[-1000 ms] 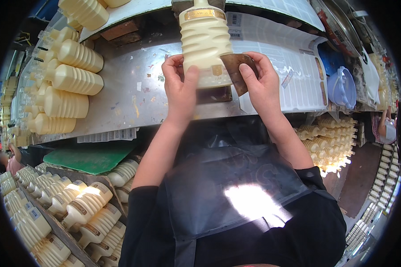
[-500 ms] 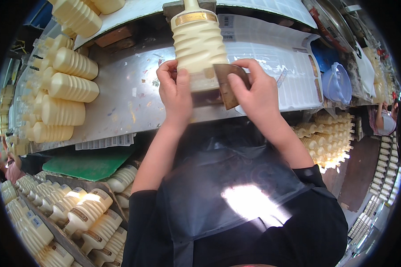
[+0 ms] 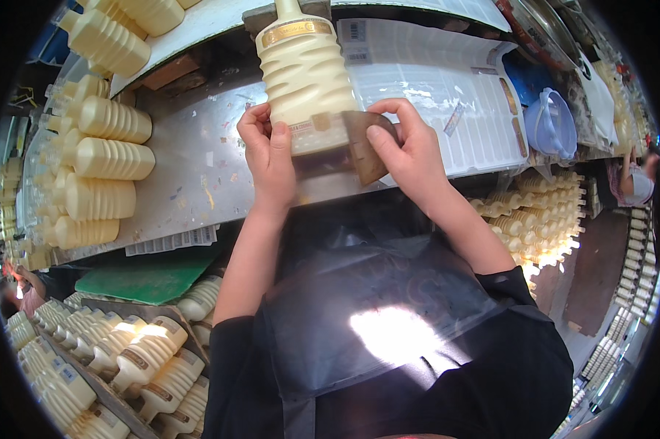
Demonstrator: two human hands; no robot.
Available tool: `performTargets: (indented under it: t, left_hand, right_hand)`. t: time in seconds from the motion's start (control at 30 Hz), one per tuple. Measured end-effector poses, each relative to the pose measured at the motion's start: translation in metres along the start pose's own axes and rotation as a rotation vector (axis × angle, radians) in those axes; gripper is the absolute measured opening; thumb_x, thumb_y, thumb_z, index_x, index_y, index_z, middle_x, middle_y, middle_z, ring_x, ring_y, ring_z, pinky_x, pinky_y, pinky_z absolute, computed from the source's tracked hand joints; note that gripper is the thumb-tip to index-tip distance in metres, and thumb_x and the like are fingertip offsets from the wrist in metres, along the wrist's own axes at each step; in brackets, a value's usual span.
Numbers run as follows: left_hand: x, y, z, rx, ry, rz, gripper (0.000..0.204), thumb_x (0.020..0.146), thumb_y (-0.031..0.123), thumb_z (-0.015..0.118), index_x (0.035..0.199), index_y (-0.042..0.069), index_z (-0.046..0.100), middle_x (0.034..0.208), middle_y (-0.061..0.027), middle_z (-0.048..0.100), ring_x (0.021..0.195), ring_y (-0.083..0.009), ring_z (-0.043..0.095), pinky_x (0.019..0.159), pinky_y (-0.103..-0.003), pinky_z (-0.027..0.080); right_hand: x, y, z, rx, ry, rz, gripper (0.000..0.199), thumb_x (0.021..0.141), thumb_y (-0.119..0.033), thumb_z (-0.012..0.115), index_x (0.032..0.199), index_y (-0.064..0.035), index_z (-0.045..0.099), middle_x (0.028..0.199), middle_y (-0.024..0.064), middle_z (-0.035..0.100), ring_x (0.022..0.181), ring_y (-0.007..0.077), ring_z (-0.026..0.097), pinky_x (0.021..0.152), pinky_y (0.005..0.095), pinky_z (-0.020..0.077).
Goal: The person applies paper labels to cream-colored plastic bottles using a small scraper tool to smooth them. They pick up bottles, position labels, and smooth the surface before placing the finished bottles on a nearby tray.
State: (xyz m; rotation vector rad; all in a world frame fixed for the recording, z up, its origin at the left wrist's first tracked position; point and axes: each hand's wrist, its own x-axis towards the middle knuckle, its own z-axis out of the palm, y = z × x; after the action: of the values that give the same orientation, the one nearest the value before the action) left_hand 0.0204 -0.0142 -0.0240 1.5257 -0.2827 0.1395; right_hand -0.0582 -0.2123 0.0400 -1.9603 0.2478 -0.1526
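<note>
Cream bottle [image 3: 308, 84] beside left fingertips [image 3: 279, 132]

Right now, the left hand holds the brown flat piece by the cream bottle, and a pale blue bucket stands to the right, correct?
Wrong hand: in the head view, the right hand holds the brown flat piece by the cream bottle, and a pale blue bucket stands to the right.

Over the desk [image 3: 187, 179], a gap runs between the cream bottles [image 3: 110, 159] at left and the left hand [image 3: 270, 155]; the middle bottle [image 3: 308, 84] blocks the centre, a raised shelf [image 3: 198, 29] the far side.
</note>
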Motion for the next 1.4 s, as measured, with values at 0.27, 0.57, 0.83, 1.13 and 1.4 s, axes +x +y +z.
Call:
performTargets:
  t: [0.27,0.57,0.83,1.13,1.4]
  left_hand:
    - [-0.002,-0.003,-0.006,-0.046,-0.015,-0.028,0.039,0.109,0.027,0.046,0.136,-0.001,0.041,0.129,-0.0124,0.051,0.118,-0.0179,0.05,0.108,-0.035,0.038]
    - [-0.012,0.006,-0.018,0.249,-0.153,0.094,0.074,0.079,0.018,0.087,0.139,0.002,0.047,0.134,-0.0096,0.053,0.112,-0.0169,0.056,0.102,-0.034,0.045]
    - [-0.007,0.023,0.003,0.431,-0.024,0.312,0.077,0.063,0.019,0.095,0.129,0.004,0.057,0.12,-0.0108,0.06,0.091,-0.0208,0.061,0.081,-0.033,0.053]
    - [-0.006,0.03,0.007,0.493,-0.003,0.35,0.078,0.06,0.017,0.096,0.128,0.005,0.058,0.118,-0.0108,0.061,0.09,-0.0217,0.061,0.079,-0.034,0.054]
    - [-0.006,0.033,0.007,0.492,-0.004,0.34,0.078,0.059,0.015,0.096,0.128,0.007,0.06,0.119,-0.0105,0.061,0.091,-0.0221,0.062,0.08,-0.034,0.055]
  right_hand:
    - [0.012,0.035,0.0,0.041,0.096,0.013,0.028,0.094,-0.019,0.063,0.119,-0.0071,0.061,0.063,0.0033,0.058,0.059,0.009,0.051,0.056,0.0302,0.041]
    - [-0.002,-0.005,-0.004,0.09,0.005,-0.11,0.027,0.092,-0.012,0.061,0.119,-0.0077,0.06,0.063,0.0033,0.058,0.053,0.0101,0.051,0.054,0.0285,0.0407]
    - [-0.009,-0.037,0.004,-0.085,0.068,-0.218,0.026,0.088,-0.011,0.061,0.114,-0.0105,0.062,0.07,0.0148,0.065,0.062,0.0311,0.067,0.061,0.0404,0.0519]
    - [-0.001,-0.048,0.006,-0.142,0.011,-0.233,0.026,0.088,-0.001,0.059,0.114,-0.0036,0.063,0.073,0.003,0.065,0.057,0.0053,0.053,0.055,0.0252,0.0441]
    - [-0.005,-0.051,0.009,-0.163,-0.014,-0.204,0.029,0.085,-0.011,0.06,0.113,-0.0118,0.064,0.08,0.0207,0.069,0.073,0.0422,0.069,0.068,0.0489,0.0544]
